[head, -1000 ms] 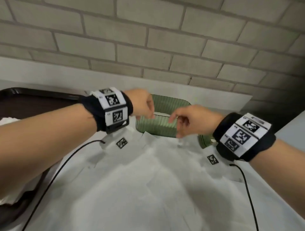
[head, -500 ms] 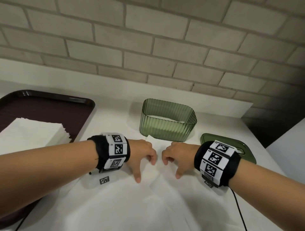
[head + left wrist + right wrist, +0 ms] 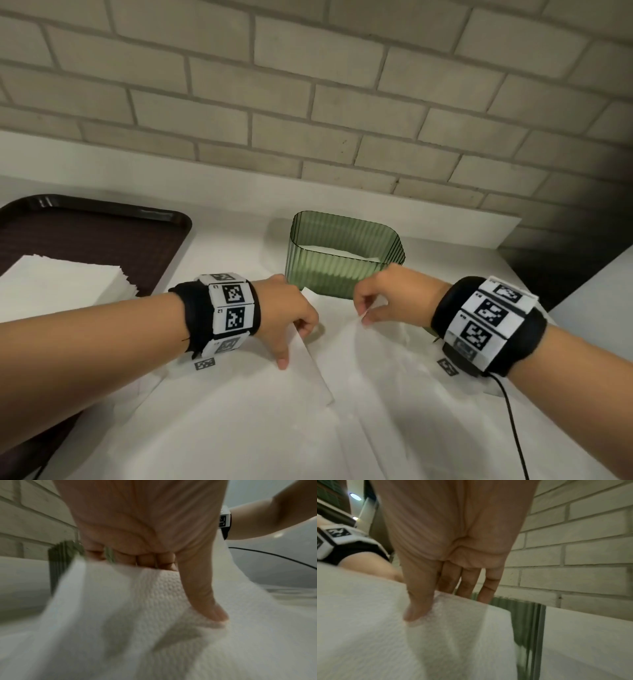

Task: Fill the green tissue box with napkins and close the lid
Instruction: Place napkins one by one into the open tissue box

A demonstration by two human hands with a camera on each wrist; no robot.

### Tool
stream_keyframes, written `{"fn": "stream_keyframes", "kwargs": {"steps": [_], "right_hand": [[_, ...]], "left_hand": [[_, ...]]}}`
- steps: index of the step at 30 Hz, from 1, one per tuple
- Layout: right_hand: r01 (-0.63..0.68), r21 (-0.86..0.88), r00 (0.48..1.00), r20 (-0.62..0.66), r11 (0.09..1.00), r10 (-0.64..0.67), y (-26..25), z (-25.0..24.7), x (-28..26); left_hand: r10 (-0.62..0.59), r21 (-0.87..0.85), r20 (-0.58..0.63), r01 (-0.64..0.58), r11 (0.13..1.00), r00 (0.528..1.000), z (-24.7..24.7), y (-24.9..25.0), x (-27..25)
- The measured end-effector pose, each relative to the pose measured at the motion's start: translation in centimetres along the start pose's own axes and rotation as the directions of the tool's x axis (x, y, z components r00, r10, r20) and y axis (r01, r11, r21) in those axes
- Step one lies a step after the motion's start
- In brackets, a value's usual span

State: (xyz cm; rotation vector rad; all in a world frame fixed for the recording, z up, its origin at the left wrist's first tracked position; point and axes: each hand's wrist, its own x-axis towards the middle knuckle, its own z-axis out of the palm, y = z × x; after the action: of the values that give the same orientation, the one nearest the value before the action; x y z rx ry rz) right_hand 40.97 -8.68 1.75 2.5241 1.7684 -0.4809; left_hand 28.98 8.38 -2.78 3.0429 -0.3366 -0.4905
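Observation:
The green ribbed tissue box (image 3: 346,260) stands open at the table's middle, with white napkins low inside it. In front of it lies a large white napkin (image 3: 239,411), spread over the table. My left hand (image 3: 295,344) grips its left fold near the box, thumb pressed on the paper (image 3: 154,628) and fingers curled behind it. My right hand (image 3: 363,313) pinches a raised edge of the napkin (image 3: 402,642) between thumb and fingers. Only a sliver of the green lid (image 3: 430,330) shows behind my right wrist. The box (image 3: 527,622) stands just beyond the right fingers.
A dark brown tray (image 3: 102,233) at the left holds a stack of white napkins (image 3: 61,291). The brick wall (image 3: 308,102) rises right behind the box. A black cable (image 3: 513,428) trails from my right wrist over the table.
A second ago both hands were up by the box's rim. They came down onto the napkin, and now they have drawn apart, the right lifting an edge.

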Motion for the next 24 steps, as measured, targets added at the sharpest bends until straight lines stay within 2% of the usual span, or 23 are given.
{"fn": "stream_keyframes", "kwargs": {"steps": [3,5,8,10,12,14,16,19,24], "right_hand": [[-0.062,0.057,0.997,-0.047,0.996,0.065,0.7,-1.6,-1.0],[-0.096,0.020,0.993,-0.067,0.995,0.097,1.2,-2.4,-1.5],[-0.148,0.039,0.969,-0.195,0.988,0.152,2.1,-3.5,-2.1],[-0.161,0.176,0.924,-0.319,0.971,0.211,2.8,-4.2,-2.5],[-0.155,0.302,0.857,-0.433,0.941,0.280,3.5,-4.7,-2.4],[-0.171,0.339,0.785,-0.520,0.925,0.336,4.1,-5.2,-2.0],[-0.206,0.322,0.743,-0.564,0.924,0.362,4.4,-5.8,-1.1],[-0.260,0.245,0.742,-0.569,0.934,0.355,4.4,-6.7,0.8],[-0.276,0.082,0.828,-0.486,0.958,0.280,3.9,-7.0,4.8]], "left_hand": [[-0.016,-0.021,-0.028,0.015,1.000,0.999,-0.9,-0.8,-0.8],[-0.005,0.016,-0.008,0.005,1.000,1.000,-1.5,-1.3,-1.4],[-0.015,0.032,-0.007,0.015,0.999,1.000,-2.2,-2.1,-2.4],[-0.040,-0.004,-0.056,0.039,0.999,0.998,-2.6,-2.7,-3.1],[-0.079,-0.051,-0.124,0.073,0.996,0.989,-3.0,-3.5,-3.9],[-0.129,-0.105,-0.196,0.110,0.988,0.972,-3.1,-4.2,-4.7],[-0.176,-0.160,-0.261,0.137,0.978,0.949,-3.0,-4.8,-5.5],[-0.224,-0.217,-0.356,0.153,0.964,0.907,-2.5,-5.5,-6.6],[-0.313,-0.313,-0.466,0.176,0.933,0.828,-1.8,-7.0,-8.3]]}}
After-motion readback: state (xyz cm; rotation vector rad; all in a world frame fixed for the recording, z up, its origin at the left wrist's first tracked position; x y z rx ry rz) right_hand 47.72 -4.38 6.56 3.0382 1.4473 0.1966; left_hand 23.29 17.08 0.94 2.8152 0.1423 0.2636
